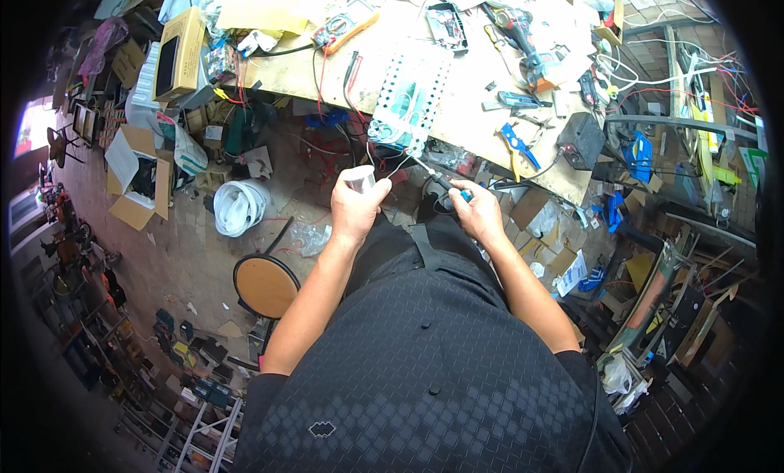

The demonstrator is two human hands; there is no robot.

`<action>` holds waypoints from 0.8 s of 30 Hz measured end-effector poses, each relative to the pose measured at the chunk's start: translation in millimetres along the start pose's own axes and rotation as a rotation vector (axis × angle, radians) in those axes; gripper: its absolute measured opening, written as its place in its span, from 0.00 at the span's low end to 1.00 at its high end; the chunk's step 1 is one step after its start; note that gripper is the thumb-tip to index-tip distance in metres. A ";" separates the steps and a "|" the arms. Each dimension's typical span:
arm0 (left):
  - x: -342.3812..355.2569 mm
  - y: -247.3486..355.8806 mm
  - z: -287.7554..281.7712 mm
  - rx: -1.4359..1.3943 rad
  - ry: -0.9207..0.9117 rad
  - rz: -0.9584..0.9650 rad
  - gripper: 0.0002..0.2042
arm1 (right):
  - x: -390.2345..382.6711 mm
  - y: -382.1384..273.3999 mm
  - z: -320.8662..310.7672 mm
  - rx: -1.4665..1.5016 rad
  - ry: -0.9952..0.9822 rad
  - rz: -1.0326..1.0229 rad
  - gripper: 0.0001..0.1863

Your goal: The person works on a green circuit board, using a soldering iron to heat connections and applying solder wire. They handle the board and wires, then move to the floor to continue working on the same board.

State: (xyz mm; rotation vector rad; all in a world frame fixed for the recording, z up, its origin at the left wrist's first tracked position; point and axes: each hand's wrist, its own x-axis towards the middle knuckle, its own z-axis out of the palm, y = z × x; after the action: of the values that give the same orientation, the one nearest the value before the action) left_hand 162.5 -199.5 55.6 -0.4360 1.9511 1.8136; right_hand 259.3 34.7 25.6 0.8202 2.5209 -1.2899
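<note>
My left hand (356,207) is closed round a small whitish cylinder (359,177) that looks like a solder spool. A thin strand (398,167) runs from its fingers toward the table edge. Gripped in my right hand (480,211) is a soldering iron (439,180) with a dark and blue handle, its tip pointing up and left. The tip is close to the near end of a pale teal pack (402,118) with dotted strips along its sides. Whether tip and pack touch, I cannot tell. The pack reaches the edge of the bright workbench (461,130).
On the bench are a multimeter (347,25) with red and black leads, a power drill (523,44), blue-yellow pliers (518,149) and a black box (581,140). A round stool (266,285) and a white bucket (240,207) stand left. Cartons and scrap litter the floor.
</note>
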 end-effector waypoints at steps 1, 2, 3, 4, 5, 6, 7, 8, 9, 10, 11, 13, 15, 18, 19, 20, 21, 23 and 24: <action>-0.4 0.8 -0.8 -0.009 0.003 -0.002 0.23 | -1.0 -6.4 -3.1 0.013 -0.029 0.037 0.15; -0.9 1.5 -1.9 -0.018 0.006 -0.004 0.23 | -2.0 -10.1 -4.5 0.026 -0.057 0.074 0.15; -1.0 2.5 -2.5 -0.020 0.008 0.003 0.23 | -1.8 -7.6 -5.9 0.062 -0.039 0.070 0.15; -1.0 3.6 -4.6 -0.021 0.008 0.011 0.23 | -1.8 -2.8 -7.7 0.100 -0.020 0.068 0.16; -1.2 4.9 -7.1 -0.021 0.007 0.018 0.23 | -2.8 0.0 -9.0 0.139 0.000 0.066 0.16; -1.8 7.1 -8.5 -0.034 0.007 0.007 0.23 | -5.8 -3.2 -13.7 0.214 0.048 0.067 0.16; 1.7 5.3 -7.2 -0.065 0.001 0.027 0.23 | -6.4 0.8 -20.5 0.230 0.053 0.063 0.16; -0.4 5.5 -14.1 -0.058 0.011 0.023 0.23 | -7.2 7.2 -24.8 0.246 0.060 0.061 0.16; 0.9 -0.5 -18.0 -0.149 0.007 0.051 0.19 | -7.1 17.0 -36.2 0.249 0.087 0.059 0.17; 3.5 -2.2 -26.7 -0.125 -0.049 0.092 0.14 | -9.7 25.3 -45.1 0.269 0.120 0.058 0.17; 1.8 -1.9 -28.7 -0.172 -0.059 0.091 0.10 | -12.4 36.2 -55.1 0.298 0.143 0.131 0.16; -4.2 -0.2 -36.7 -0.194 -0.089 0.098 0.09 | -19.3 58.0 -79.8 0.374 0.230 0.200 0.16; -11.3 -0.2 -46.2 -0.190 -0.128 0.053 0.07 | -24.5 83.8 -105.8 0.512 0.350 0.195 0.14; -21.4 0.1 -48.4 -0.114 -0.115 0.052 0.08 | -25.1 127.2 -143.3 0.552 0.525 0.275 0.15; -23.2 -2.1 -47.2 -0.119 -0.090 0.053 0.08 | -22.1 144.0 -151.9 0.525 0.608 0.254 0.15; -23.8 -5.1 -47.5 -0.102 -0.096 0.043 0.08 | -16.4 167.3 -158.4 0.523 0.672 0.286 0.16; -23.9 -7.0 -47.3 -0.085 -0.095 0.034 0.08 | -10.1 176.1 -168.9 0.509 0.689 0.367 0.17; -29.0 -0.2 -37.9 -0.107 -0.073 -0.013 0.08 | 11.3 212.5 -179.7 0.244 0.830 0.281 0.18; -29.4 -1.1 -35.8 -0.110 -0.079 -0.008 0.08 | 23.9 217.3 -185.8 0.269 0.848 0.306 0.18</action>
State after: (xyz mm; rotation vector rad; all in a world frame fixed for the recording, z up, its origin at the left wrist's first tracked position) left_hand 184.5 -237.1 71.4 -0.4005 1.8006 1.9102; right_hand 374.4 293.2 -21.7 2.0913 2.6034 -1.3790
